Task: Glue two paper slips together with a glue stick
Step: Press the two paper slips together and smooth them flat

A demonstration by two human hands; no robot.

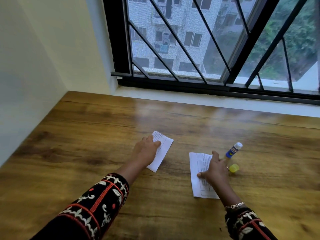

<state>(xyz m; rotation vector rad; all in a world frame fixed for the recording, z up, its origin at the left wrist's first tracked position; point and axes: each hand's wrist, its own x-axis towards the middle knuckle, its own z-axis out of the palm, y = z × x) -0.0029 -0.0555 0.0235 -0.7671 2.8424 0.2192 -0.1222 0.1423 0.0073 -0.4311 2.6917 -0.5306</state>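
Flat and spread, my left hand (147,149) presses on one printed paper slip (163,149), holding nothing. My right hand (214,168) lies palm-down with fingers splayed on the second paper slip (199,177), well apart to the right of the first. Just past my right fingertips the glue stick (233,150) stands tilted, white end up; whether my fingers touch it I cannot tell. Its yellow cap (234,168) lies just beside my right hand on the wooden table (86,135).
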